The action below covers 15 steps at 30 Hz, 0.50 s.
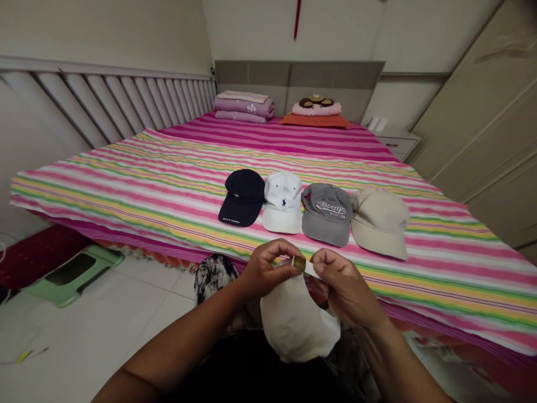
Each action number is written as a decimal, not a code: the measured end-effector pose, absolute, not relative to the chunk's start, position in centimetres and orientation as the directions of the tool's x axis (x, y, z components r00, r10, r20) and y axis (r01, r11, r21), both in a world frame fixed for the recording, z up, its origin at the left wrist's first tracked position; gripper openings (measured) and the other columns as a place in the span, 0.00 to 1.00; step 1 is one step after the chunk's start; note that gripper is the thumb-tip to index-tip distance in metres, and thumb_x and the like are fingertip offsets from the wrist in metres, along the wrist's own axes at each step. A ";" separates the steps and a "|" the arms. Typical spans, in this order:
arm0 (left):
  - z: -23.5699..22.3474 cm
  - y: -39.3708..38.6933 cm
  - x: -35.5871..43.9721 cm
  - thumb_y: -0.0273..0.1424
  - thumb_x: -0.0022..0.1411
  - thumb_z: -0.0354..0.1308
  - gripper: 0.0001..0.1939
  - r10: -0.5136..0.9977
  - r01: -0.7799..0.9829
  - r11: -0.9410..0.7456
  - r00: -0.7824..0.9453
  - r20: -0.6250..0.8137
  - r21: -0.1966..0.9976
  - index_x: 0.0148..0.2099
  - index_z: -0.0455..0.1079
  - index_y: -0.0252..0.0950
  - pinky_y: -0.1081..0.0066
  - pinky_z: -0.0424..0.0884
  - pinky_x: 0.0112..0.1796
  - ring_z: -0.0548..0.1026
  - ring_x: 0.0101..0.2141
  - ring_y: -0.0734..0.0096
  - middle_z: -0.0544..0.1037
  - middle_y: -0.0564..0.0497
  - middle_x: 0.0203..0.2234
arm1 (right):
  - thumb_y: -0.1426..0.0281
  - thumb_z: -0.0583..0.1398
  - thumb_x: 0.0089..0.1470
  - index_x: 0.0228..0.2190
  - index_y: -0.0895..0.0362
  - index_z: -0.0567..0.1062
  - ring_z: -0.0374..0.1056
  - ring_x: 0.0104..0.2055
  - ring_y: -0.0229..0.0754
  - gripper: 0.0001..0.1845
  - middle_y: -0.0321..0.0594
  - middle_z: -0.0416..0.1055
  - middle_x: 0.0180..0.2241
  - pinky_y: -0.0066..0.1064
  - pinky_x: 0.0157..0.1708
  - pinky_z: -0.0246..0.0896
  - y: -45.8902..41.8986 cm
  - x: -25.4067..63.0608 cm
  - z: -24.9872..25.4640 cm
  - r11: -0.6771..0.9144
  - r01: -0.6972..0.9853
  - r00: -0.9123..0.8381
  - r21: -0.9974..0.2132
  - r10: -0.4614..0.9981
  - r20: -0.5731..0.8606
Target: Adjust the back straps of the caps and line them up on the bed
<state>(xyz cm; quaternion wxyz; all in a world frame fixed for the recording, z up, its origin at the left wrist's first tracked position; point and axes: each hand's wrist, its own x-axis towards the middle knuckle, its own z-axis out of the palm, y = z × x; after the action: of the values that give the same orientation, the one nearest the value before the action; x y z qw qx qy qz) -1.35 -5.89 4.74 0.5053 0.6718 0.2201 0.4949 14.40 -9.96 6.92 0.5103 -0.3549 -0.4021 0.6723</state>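
Pinching from both sides, your left hand (267, 270) and right hand (340, 286) meet at the back strap (312, 269) of a cream cloth cap (298, 320). Your left thumb and curled fingers press on the brass strap slider (298, 263), while your right thumb and forefinger grip the white strap end just beside it, drawn tight between your hands. That tension serves you well: with both pinches firm and the slider square to the strap, the strap lies flat instead of twisting. The cap hangs below your grip, over the near edge of the bed and toward your body.

Past your hands, four caps lie side by side on the striped bedsheet (126, 190): from left to right, a navy cap (245, 197), a white cap (282, 202) with a small blue logo, a grey cap (326, 214) with embroidered lettering, and a beige cap (380, 222). Just left of your left hand sits a black-and-white patterned item (215, 277), too hidden to identify. Farther left, a green plastic stool (71, 274) stands on the white floor tiles (104, 324). Folded pink bedding (244, 106) and a bear-faced pillow (315, 106) lie at the far end of the bed.
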 end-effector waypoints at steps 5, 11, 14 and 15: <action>4.4 -5.9 -0.8 0.31 0.45 0.64 0.13 0.860 -0.380 -0.107 0.428 0.277 0.919 0.33 0.66 0.32 0.74 0.63 0.31 0.69 0.28 0.75 0.71 0.51 0.25 | 0.65 0.61 0.47 0.23 0.58 0.65 0.52 0.14 0.30 0.11 0.30 0.60 0.13 0.22 0.14 0.44 -10.1 14.1 6.8 -0.152 -0.342 -0.236 -0.927 0.969 -0.072; 4.6 -5.8 -1.2 0.30 0.42 0.65 0.13 0.855 -0.375 -0.061 0.458 0.242 0.925 0.31 0.68 0.32 0.74 0.63 0.30 0.69 0.28 0.75 0.71 0.51 0.25 | 0.62 0.61 0.47 0.25 0.58 0.66 0.52 0.15 0.29 0.13 0.32 0.63 0.15 0.22 0.15 0.44 -10.1 14.1 6.6 -0.175 -0.305 -0.244 -0.936 0.965 -0.101; 4.3 -5.5 -1.5 0.28 0.43 0.64 0.11 0.871 -0.481 -0.052 0.408 0.276 0.875 0.31 0.68 0.33 0.74 0.63 0.30 0.69 0.28 0.75 0.72 0.51 0.27 | 0.57 0.58 0.48 0.29 0.59 0.68 0.55 0.16 0.30 0.16 0.35 0.65 0.19 0.23 0.16 0.47 -10.1 14.5 6.9 -0.184 -0.280 -0.273 -0.942 0.956 -0.106; 4.2 -5.4 -1.6 0.28 0.43 0.64 0.11 0.872 -0.510 -0.052 0.396 0.287 0.859 0.31 0.68 0.34 0.74 0.64 0.30 0.69 0.29 0.76 0.72 0.52 0.27 | 0.57 0.58 0.48 0.29 0.60 0.69 0.56 0.17 0.31 0.17 0.36 0.65 0.19 0.23 0.16 0.48 -10.0 14.8 6.9 -0.192 -0.255 -0.286 -0.948 0.951 -0.115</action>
<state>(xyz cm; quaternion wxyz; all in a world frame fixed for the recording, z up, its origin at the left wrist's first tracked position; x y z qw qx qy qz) -1.56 -5.43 4.20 0.6649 0.5056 0.1791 0.5197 14.78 -10.00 6.90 0.4526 -0.3899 -0.4464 0.6662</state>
